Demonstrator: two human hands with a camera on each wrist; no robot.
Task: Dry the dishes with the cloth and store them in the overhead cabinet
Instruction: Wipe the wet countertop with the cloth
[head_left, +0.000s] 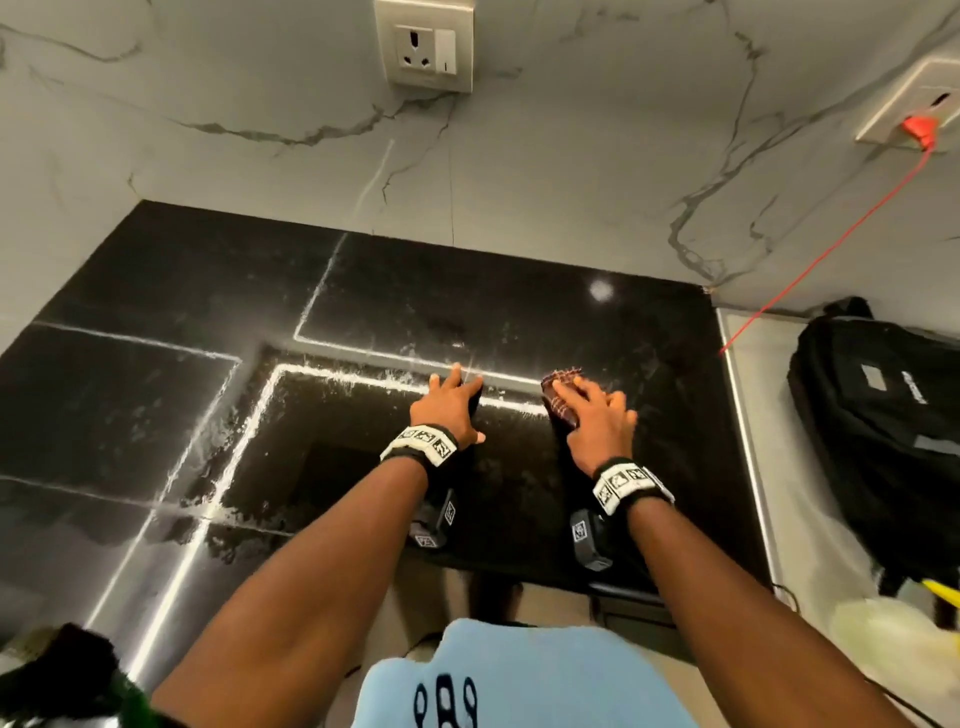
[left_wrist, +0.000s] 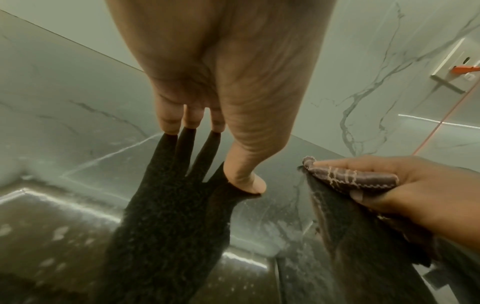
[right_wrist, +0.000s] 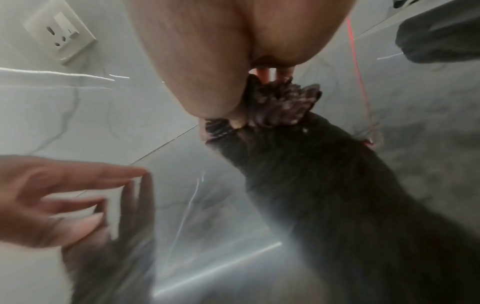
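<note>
A brown checked cloth (head_left: 560, 397) lies bunched on the glossy black countertop (head_left: 156, 286). My right hand (head_left: 589, 402) grips the cloth and holds it down on the counter. The left wrist view shows the cloth (left_wrist: 348, 179) pinched between that hand's thumb and fingers. In the right wrist view the cloth (right_wrist: 281, 106) is crumpled under the fingers. About a hand's width to the left, my left hand (head_left: 451, 396) rests on the counter with straight fingers (left_wrist: 191, 118), holding nothing. No dishes or cabinet are in view.
Water streaks mark the counter around both hands. A black backpack (head_left: 872, 415) sits on the grey surface to the right. A wall socket (head_left: 423, 47) is on the marble backsplash. From a second socket, a red plug (head_left: 918, 129) and its cable run down.
</note>
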